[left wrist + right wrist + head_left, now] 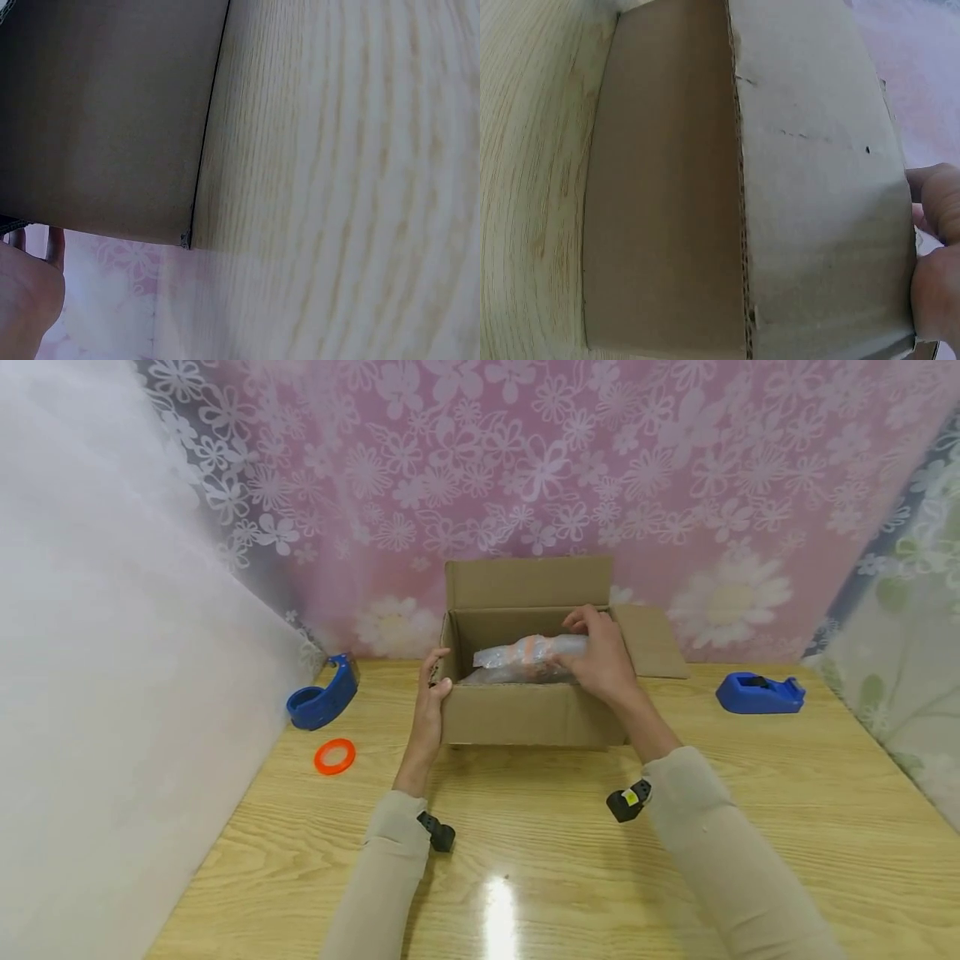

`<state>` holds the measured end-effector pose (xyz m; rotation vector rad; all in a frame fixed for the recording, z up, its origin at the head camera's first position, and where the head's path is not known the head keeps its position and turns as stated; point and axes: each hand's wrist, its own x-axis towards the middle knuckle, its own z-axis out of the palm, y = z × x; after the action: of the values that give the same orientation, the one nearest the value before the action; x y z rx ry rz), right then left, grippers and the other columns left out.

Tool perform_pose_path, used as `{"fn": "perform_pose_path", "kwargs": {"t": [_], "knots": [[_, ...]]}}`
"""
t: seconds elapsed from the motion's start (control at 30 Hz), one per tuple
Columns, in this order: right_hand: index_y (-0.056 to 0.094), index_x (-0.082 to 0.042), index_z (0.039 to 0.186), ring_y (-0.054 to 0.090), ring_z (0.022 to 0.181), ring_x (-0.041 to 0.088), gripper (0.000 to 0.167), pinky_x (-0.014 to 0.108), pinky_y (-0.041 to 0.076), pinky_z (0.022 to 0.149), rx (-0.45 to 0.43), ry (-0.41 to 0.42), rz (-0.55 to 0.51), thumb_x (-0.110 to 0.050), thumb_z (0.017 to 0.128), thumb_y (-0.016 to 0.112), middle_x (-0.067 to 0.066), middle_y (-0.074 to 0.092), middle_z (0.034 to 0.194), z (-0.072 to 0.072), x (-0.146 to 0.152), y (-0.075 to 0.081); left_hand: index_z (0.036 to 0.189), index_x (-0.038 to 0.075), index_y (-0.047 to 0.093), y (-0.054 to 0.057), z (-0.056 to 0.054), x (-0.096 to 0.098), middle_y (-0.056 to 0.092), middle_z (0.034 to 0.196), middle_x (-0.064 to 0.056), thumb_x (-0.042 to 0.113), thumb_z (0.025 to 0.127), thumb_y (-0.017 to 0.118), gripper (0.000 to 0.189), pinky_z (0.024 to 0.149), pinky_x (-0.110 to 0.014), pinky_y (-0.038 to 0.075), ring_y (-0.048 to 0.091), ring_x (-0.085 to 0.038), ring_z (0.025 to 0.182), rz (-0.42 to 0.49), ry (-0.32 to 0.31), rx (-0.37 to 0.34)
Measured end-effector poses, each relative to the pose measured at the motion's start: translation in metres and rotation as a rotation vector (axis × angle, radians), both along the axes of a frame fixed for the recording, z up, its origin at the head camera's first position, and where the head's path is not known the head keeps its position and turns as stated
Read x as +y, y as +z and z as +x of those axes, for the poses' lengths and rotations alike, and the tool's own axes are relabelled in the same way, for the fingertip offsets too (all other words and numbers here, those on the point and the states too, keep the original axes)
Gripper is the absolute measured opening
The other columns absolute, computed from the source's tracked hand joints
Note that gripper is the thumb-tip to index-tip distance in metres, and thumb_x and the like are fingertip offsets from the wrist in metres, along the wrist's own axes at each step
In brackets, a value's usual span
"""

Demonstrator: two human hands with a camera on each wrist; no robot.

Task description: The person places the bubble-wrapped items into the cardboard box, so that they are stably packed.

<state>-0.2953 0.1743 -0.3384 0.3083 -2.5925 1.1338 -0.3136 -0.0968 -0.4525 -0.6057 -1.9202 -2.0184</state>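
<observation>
An open cardboard box (525,716) stands on the table, its front side also filling much of the left wrist view. My left hand (429,710) grips the box's left wall near the front corner, thumb at the top edge and fingers outside. Inside lies a bundle in clear bubble wrap (517,653) with orange showing on it. My right hand (603,660) reaches over the box's right side and holds the bundle's right end, thumb against the wrap. In the right wrist view, a cardboard flap (817,172) covers most of this hand.
A blue tape gun (330,697) and an orange ring (334,757) lie left of the box. On the right is a blue tape dispenser (759,693). The box's back flap (528,582) stands up and its right flap (651,642) spreads outward. A flowered curtain (525,468) hangs behind.
</observation>
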Motion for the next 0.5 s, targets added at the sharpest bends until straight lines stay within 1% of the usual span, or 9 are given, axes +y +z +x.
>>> {"fn": "perform_pose_path", "kwargs": {"t": [0.07, 0.13, 0.23, 0.3, 0.33, 0.4, 0.43, 0.5], "knots": [[0.058, 0.001, 0.120, 0.049, 0.123, 0.040, 0.037, 0.054, 0.043, 0.105, -0.007, -0.009, -0.005, -0.009, 0.092, 0.080, 0.022, 0.057, 0.128, 0.001, 0.001, 0.000, 0.157, 0.016, 0.036, 0.002, 0.001, 0.000, 0.016, 0.171, -0.005, 0.026, 0.102, 0.041, 0.056, 0.119, -0.062, 0.016, 0.021, -0.030, 0.148, -0.002, -0.006, -0.006], [0.062, 0.000, 0.116, 0.053, 0.120, 0.038, 0.031, 0.053, 0.045, 0.102, -0.039, -0.001, 0.002, -0.011, 0.093, 0.079, 0.019, 0.060, 0.124, 0.002, 0.001, -0.001, 0.158, 0.013, 0.035, 0.006, 0.005, 0.000, 0.013, 0.172, -0.009, 0.025, 0.103, 0.040, 0.056, 0.120, -0.064, 0.014, 0.016, -0.031, 0.153, -0.011, -0.017, -0.009], [0.065, -0.006, 0.116, 0.057, 0.118, 0.036, 0.027, 0.052, 0.048, 0.096, -0.105, 0.022, 0.015, -0.017, 0.095, 0.078, 0.015, 0.064, 0.124, 0.004, 0.001, -0.001, 0.157, 0.011, 0.035, 0.016, 0.016, 0.000, 0.013, 0.172, -0.011, 0.024, 0.103, 0.040, 0.056, 0.121, -0.065, 0.013, 0.011, -0.030, 0.157, -0.025, -0.027, -0.012], [0.068, -0.010, 0.117, 0.058, 0.119, 0.034, 0.026, 0.050, 0.048, 0.094, -0.133, 0.033, 0.028, -0.019, 0.096, 0.078, 0.013, 0.066, 0.127, 0.005, 0.001, -0.001, 0.156, 0.010, 0.035, 0.022, 0.024, 0.000, 0.015, 0.171, -0.011, 0.024, 0.102, 0.041, 0.056, 0.121, -0.065, 0.013, 0.011, -0.031, 0.157, -0.024, -0.029, -0.011], [0.069, -0.011, 0.118, 0.059, 0.116, 0.033, 0.025, 0.048, 0.048, 0.091, -0.143, 0.043, 0.038, -0.020, 0.096, 0.077, 0.012, 0.066, 0.130, 0.005, 0.000, -0.001, 0.155, 0.009, 0.036, 0.025, 0.026, 0.000, 0.016, 0.171, -0.011, 0.024, 0.102, 0.041, 0.055, 0.121, -0.065, 0.013, 0.011, -0.031, 0.157, -0.021, -0.029, -0.009], [0.072, -0.013, 0.118, 0.059, 0.102, 0.030, 0.023, 0.044, 0.047, 0.081, -0.167, 0.071, 0.056, -0.022, 0.097, 0.076, 0.012, 0.065, 0.137, 0.004, 0.000, -0.001, 0.155, 0.010, 0.036, 0.026, 0.027, 0.000, 0.016, 0.171, -0.010, 0.024, 0.102, 0.041, 0.055, 0.121, -0.066, 0.012, 0.012, -0.032, 0.156, -0.015, -0.027, -0.006], [0.074, -0.014, 0.119, 0.057, 0.096, 0.027, 0.023, 0.041, 0.045, 0.075, -0.177, 0.088, 0.070, -0.024, 0.098, 0.075, 0.013, 0.063, 0.140, 0.004, 0.000, 0.000, 0.155, 0.010, 0.036, 0.026, 0.028, 0.000, 0.016, 0.171, -0.009, 0.024, 0.102, 0.041, 0.055, 0.121, -0.066, 0.012, 0.013, -0.032, 0.156, -0.013, -0.028, -0.006], [0.075, -0.015, 0.122, 0.050, 0.078, 0.023, 0.025, 0.036, 0.040, 0.062, -0.208, 0.130, 0.097, -0.027, 0.100, 0.072, 0.015, 0.059, 0.147, 0.003, 0.000, 0.001, 0.155, 0.011, 0.036, 0.027, 0.027, 0.000, 0.016, 0.170, -0.009, 0.025, 0.102, 0.041, 0.055, 0.120, -0.065, 0.013, 0.016, -0.032, 0.153, -0.010, -0.033, -0.008]]}}
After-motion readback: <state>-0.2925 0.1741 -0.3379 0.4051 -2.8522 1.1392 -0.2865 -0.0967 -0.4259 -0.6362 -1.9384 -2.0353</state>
